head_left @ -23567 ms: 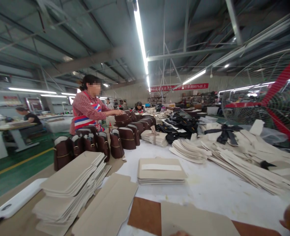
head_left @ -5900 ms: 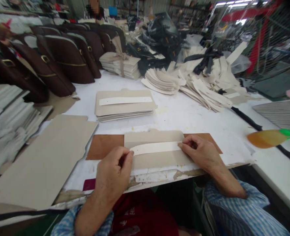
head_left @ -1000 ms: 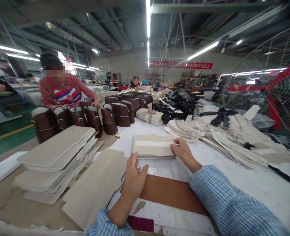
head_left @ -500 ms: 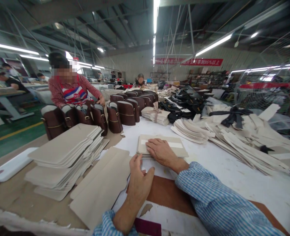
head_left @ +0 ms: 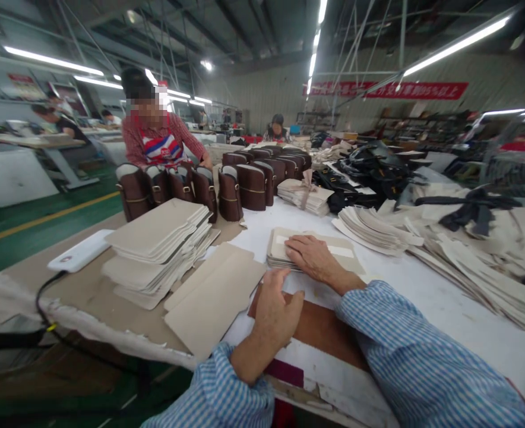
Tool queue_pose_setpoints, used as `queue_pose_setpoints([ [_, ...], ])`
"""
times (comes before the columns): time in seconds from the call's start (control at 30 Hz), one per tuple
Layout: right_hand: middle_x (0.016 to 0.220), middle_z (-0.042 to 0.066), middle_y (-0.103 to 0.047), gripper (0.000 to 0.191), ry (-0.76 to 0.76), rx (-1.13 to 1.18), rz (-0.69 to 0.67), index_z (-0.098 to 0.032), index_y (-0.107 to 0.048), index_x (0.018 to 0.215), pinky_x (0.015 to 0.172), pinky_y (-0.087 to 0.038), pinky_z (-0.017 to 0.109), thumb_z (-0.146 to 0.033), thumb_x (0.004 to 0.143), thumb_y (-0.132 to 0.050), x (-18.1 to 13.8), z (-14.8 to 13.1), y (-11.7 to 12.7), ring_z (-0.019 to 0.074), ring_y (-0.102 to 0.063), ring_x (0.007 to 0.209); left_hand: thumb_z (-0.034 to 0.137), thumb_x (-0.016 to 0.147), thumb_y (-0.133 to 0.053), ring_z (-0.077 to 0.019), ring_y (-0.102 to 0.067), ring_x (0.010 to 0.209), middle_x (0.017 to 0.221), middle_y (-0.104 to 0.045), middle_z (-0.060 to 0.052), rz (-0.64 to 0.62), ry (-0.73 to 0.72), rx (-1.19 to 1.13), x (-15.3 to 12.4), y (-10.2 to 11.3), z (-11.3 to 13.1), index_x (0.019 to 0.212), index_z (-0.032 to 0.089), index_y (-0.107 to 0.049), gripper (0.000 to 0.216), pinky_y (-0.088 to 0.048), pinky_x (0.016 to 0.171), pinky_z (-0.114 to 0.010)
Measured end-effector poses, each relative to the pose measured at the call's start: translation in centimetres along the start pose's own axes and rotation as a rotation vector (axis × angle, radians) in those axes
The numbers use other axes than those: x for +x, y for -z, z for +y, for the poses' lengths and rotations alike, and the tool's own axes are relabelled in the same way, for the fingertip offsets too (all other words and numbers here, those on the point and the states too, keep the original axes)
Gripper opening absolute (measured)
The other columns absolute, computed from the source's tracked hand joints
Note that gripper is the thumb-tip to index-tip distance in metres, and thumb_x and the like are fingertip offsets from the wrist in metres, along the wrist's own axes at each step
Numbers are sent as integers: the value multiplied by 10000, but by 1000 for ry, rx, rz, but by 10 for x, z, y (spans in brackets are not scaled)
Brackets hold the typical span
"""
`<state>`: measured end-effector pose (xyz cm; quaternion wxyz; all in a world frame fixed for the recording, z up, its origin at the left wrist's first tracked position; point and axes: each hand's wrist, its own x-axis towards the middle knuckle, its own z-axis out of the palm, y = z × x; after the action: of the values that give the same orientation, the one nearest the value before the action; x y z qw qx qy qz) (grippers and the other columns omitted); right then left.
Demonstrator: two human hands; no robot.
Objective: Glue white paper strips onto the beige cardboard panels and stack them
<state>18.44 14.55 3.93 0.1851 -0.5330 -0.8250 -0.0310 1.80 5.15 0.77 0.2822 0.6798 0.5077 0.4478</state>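
My right hand lies flat, fingers extended, on a small stack of beige panels whose top piece carries a white strip. Just in front of that stack is my left hand, its fingers bent and the thumb held apart, with nothing seen in it. Whether its fingertips touch the stack's near edge I cannot tell. Under my wrists a brown leather-like sheet rests on the white tabletop. Larger beige sheets lie left of my left hand, beside a tall uneven pile of beige panels.
Dark brown bag bodies stand in rows at the back left, where a co-worker is busy. A white power bank-like device with a cable lies far left. Tied beige pieces, a fanned bundle and black items fill the right.
The view has shifted left and down, showing the table's front edge. My right hand stays flat on the stack, and my left hand stays close in front of it.
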Motion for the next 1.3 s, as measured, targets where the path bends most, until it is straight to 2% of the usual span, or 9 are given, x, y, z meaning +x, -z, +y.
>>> queue_pose_setpoints([
  [0.2,1466,173,-623,404,52,140,288,-187,-700,1337,1165,-425,598,-359,1036,-492,-43,-17,24,346,-542,1377,176,863,-673,-333,-586,1285,1287,-702,-134,-102,-70,367,-17,65,-4,1103,212,-735,250,-416,1162,-537],
  [0.33,1351,136,-708,298,154,227,209,-221,-769,1177,1097,-532,552,-303,1010,-536,-93,-40,38,302,-655,1253,239,829,-758,-475,-525,1338,1351,-652,-251,-73,46,598,-23,100,-26,1128,142,-720,317,-388,1096,-701],
  [0.53,1287,104,-749,277,145,329,62,-259,-773,1185,1009,-617,462,-292,1005,-564,-138,-55,50,257,-728,1151,217,915,-609,-334,-638,1230,1233,-737,-157,-83,-21,695,-25,102,-37,1001,207,-738,155,-465,1071,-463],
  [0.7,1241,88,-773,289,160,357,44,-249,-754,1213,997,-631,419,-257,1021,-538,-153,-69,51,246,-740,1146,228,954,-454,-206,-601,669,693,-647,-56,117,-7,707,-16,121,-29,686,236,-558,288,-445,683,-307],
  [0.87,1359,102,-718,439,226,453,55,-249,-594,1433,1041,-609,401,-228,994,-605,-158,-108,49,241,-700,1230,288,1008,-386,-156,-446,615,624,-462,22,438,-8,633,-26,152,13,661,253,-376,349,-327,623,-288],
  [0.97,1606,174,-489,824,237,486,129,-229,-338,1620,1121,-547,485,-286,907,-748,-156,-137,40,307,-511,1453,407,1026,-444,-135,-384,569,580,-362,62,601,32,272,-38,148,46,651,243,-392,413,-313,564,-261],
  [1.07,1705,227,-274,998,255,433,247,-204,-214,1668,1163,-470,614,-334,865,-793,-152,-159,29,393,-270,1575,516,996,-487,-135,-445,566,610,-485,56,540,174,-121,-42,128,71,719,231,-533,400,-364,507,-237],
  [1.2,1576,232,-463,850,244,354,433,-199,-199,1681,1177,-432,625,-139,929,-590,-158,-160,27,364,-392,1502,493,956,-566,-141,-533,566,643,-598,36,378,303,-362,-43,98,85,760,228,-599,332,-421,477,-231],
  [1.3,1301,149,-684,627,72,446,495,-243,-442,1579,1000,-576,461,-133,966,-512,-178,-144,42,287,-661,1175,568,972,-535,-207,-692,764,846,-733,-31,114,293,-567,-49,80,85,888,228,-666,374,-529,538,-262],
])
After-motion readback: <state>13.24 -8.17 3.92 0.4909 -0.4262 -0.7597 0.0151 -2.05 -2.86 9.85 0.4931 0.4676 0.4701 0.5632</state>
